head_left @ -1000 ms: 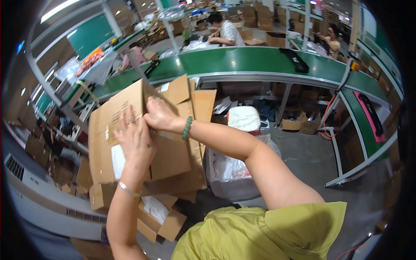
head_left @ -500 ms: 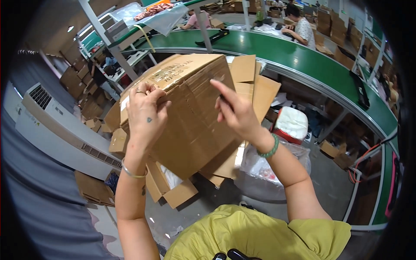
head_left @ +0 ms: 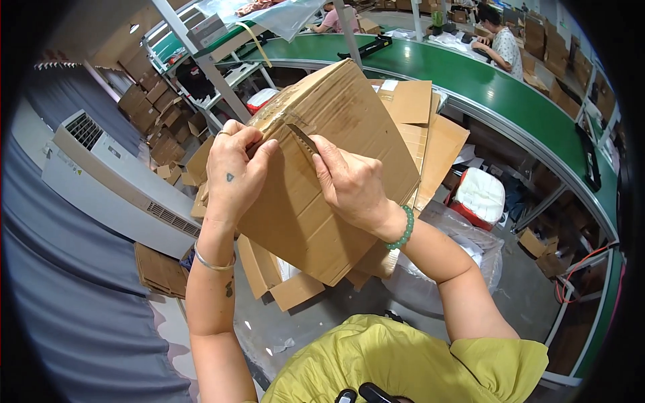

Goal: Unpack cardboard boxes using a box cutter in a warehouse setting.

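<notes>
A large brown cardboard box [head_left: 349, 195] is tilted up in front of me, its top edge facing away to the upper left. My left hand [head_left: 235, 168] is closed at the box's near left edge, thumb and fingers pinching there. Against the near face, my right hand [head_left: 353, 178] is closed around the lower end of a narrow dark strip [head_left: 302, 139]. That strip slants up to the box's top edge and has a rough, toothed-looking side; whether it is tape, card or a blade I cannot tell. The fingertips of my right hand are partly hidden.
Beneath the box lie an open carton [head_left: 295, 292] and flattened cardboard [head_left: 440, 154]. A clear plastic bag [head_left: 430, 282] stands at the right, near a red-and-white padded stool [head_left: 478, 196]. Behind curves a green conveyor [head_left: 463, 80], with co-workers beyond. At left is a white air conditioner [head_left: 121, 181].
My right hand has come down and left onto the box, from a raised pointing finger to a closed grip on the strip. The box has turned, showing less of its printed top.
</notes>
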Motion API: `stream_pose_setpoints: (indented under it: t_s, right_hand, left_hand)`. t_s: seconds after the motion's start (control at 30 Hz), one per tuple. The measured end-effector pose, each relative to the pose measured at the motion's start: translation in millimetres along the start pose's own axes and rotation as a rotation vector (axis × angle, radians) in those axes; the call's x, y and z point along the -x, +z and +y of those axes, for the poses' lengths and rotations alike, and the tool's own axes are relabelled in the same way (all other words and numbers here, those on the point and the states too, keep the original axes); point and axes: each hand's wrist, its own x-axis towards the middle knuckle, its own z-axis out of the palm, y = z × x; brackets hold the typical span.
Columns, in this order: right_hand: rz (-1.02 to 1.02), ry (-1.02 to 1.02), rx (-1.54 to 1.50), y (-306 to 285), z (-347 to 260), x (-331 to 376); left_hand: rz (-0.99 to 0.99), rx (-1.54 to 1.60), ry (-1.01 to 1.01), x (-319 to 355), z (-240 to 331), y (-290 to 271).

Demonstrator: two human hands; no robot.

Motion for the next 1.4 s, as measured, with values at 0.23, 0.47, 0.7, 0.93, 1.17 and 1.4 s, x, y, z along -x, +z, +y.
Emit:
stream_pose_setpoints:
  t_s: [0.23,0.47,0.7,0.93,1.17,1.4]
  right_hand:
    - [-0.198,-0.022,0.156,-7,-8,-19]
    - [-0.294,-0.067,0.273,4,-10,-39]
    - [-0.346,-0.073,0.189,1,-1,-33]
    - [-0.405,0.015,0.239,-17,3,-6]
    - [-0.451,0.082,0.253,-32,19,34]
    - [-0.64,0.103,0.311,-48,52,133]
  left_hand:
    - [0.009,0.01,0.04,-1,-11,0]
    - [0.028,0.017,0.026,-7,-23,5]
    - [0.052,0.113,-0.049,-5,-27,9]
    - [0.011,0.102,-0.07,-10,-17,15]
    - [0.047,0.064,-0.037,-18,-18,24]
    - [-0.055,0.089,-0.132,-38,-60,17]
